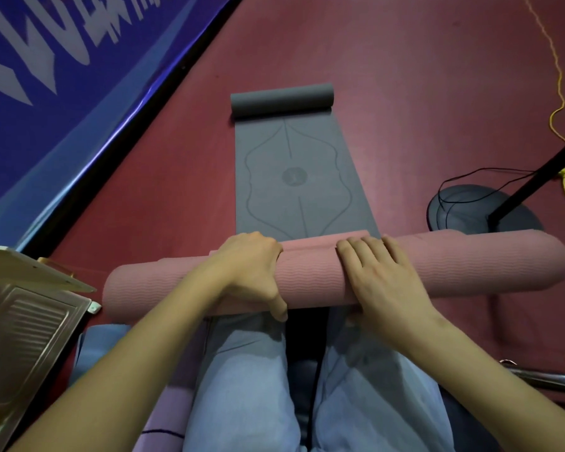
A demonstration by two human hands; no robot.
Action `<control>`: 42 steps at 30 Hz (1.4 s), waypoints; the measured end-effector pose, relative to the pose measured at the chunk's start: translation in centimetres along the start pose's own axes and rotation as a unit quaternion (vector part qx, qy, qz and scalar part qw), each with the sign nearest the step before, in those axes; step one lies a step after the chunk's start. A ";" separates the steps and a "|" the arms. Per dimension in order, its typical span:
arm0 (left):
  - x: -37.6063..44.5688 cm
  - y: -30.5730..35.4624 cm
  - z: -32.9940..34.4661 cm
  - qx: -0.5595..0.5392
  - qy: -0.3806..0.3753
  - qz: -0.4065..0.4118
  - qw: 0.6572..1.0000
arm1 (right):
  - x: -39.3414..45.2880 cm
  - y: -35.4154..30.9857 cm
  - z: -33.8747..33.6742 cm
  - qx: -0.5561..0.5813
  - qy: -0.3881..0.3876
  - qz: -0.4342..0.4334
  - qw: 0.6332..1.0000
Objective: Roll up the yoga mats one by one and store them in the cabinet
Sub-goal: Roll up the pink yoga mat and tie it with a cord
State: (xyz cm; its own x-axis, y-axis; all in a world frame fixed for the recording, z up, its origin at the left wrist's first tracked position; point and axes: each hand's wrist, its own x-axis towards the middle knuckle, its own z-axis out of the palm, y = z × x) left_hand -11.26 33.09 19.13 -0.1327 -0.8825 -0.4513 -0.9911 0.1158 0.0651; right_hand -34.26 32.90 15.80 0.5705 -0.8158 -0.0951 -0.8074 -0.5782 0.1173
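Note:
A pink yoga mat [470, 265], rolled into a thick tube, lies crosswise in front of my knees. My left hand [252, 272] grips the roll from above, fingers over its far side and thumb on the near side. My right hand [382, 275] lies on top of the roll with the fingers fairly straight, pressing down. Beyond the roll a grey yoga mat [297, 177] lies flat on the red floor, its far end curled into a small roll [281, 99]. A pale cabinet [23, 321] with a ribbed metal panel stands at the lower left.
A blue banner [62, 76] runs along the left wall. A round black stand base [463, 207] with a pole and black cable sits at the right, with a yellow cord [558, 93] trailing on the floor. Purple and blue mats [173, 402] lie under my legs. A chrome bar [548, 376] shows lower right.

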 end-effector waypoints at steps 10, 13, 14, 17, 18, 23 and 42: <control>0.3 -1.5 0.7 -0.074 0.058 0.033 0.995 | 2.7 0.8 -1.4 -0.003 -0.022 -0.032 0.999; -0.9 -3.5 1.6 -0.122 0.138 0.023 0.983 | 3.3 1.0 -2.1 0.005 -0.055 -0.044 0.997; -1.3 -4.6 2.0 -0.123 0.162 0.018 0.979 | 3.5 1.0 -2.3 0.008 -0.067 -0.046 0.997; -3.2 -6.5 2.8 -0.118 0.220 0.015 0.968 | 4.4 1.2 -2.9 0.015 -0.098 -0.052 0.994; -3.7 -6.6 3.0 -0.101 0.224 0.020 0.969 | 4.7 1.2 -3.0 0.018 -0.108 -0.054 0.993; -4.0 -4.8 2.4 0.021 0.150 -0.014 0.988 | 6.1 1.5 -3.6 0.029 -0.151 -0.056 0.986; 0.4 -2.7 0.8 0.130 0.106 -0.040 0.985 | 5.5 2.9 -1.9 0.000 -0.027 -0.068 0.997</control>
State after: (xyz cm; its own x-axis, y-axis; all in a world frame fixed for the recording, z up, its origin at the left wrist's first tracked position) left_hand -8.59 32.84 18.05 -0.0776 -0.9657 -0.2480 -0.9700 0.1306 -0.2050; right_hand -33.16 26.76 17.50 0.6649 -0.7287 -0.1640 -0.7237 -0.6829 0.0996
